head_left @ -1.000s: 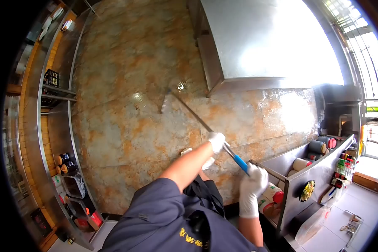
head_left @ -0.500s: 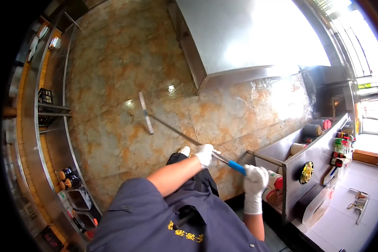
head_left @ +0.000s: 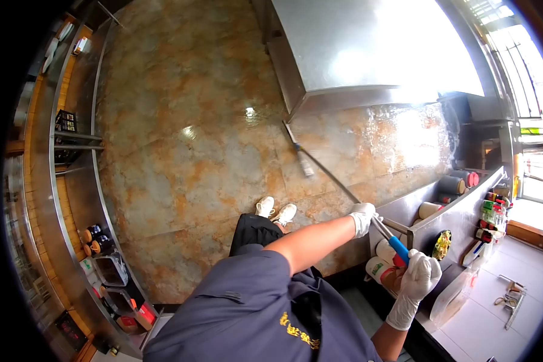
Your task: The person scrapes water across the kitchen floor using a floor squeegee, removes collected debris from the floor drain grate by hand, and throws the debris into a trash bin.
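Note:
Both my hands wear white gloves and grip a long-handled floor brush [head_left: 329, 174]. My left hand [head_left: 362, 219] is closed round the grey metal pole. Just behind the blue grip [head_left: 398, 248], my right hand [head_left: 419, 274] is closed on the handle's end. The pole slants away to a narrow pale head, partly blurred, on the wet floor near the steel counter's corner. Bristles or a blade on that head cannot be told apart.
Brown mottled floor tiles [head_left: 181, 163] shine with water, and foam [head_left: 404, 136] lies at right. A steel counter [head_left: 344, 60] stands ahead. Close on my right is a steel rack [head_left: 458, 205] with bottles and containers. Shelving [head_left: 78, 211] lines the left side. My white shoes [head_left: 283, 214] are below.
The brush head has swept right across the floor toward the counter's corner. Both hands have moved right with the handle, and my left arm reaches farther across. My view has shifted slightly.

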`<state>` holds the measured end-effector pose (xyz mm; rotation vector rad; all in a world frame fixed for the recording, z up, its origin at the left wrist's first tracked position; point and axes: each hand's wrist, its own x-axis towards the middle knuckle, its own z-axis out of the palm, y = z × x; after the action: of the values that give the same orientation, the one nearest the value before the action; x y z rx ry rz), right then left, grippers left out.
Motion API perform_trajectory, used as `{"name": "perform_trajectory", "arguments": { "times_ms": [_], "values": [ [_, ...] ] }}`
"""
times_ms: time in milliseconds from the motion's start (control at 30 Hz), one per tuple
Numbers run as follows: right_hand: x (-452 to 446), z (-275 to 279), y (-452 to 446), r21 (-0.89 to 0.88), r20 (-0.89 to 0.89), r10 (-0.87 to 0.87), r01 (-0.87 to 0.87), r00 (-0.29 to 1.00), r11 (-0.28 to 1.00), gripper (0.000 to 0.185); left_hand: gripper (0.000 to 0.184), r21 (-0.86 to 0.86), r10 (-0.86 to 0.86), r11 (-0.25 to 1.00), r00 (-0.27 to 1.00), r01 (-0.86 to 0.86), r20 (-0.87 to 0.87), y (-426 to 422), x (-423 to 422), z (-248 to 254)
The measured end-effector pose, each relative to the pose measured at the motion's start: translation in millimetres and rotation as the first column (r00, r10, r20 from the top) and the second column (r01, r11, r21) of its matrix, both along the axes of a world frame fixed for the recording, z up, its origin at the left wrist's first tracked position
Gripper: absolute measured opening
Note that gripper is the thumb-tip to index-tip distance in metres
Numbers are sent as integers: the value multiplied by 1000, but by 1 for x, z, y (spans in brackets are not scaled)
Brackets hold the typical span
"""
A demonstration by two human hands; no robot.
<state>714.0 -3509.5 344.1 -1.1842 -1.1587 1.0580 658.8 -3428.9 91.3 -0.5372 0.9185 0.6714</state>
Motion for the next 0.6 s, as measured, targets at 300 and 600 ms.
{"name": "perform_trajectory", "arguments": {
  "times_ms": [300,600],
  "values": [
    [3,-1,41,247,-298,313,-244,902,938,34,10,96,264,958,961,-271,79,-6,-50,23],
    [-252,-166,60,-265,-223,768,-795,601,545,19,19,213,215,969,843,-122,-493,-64,-406,-13]
  ]
}}
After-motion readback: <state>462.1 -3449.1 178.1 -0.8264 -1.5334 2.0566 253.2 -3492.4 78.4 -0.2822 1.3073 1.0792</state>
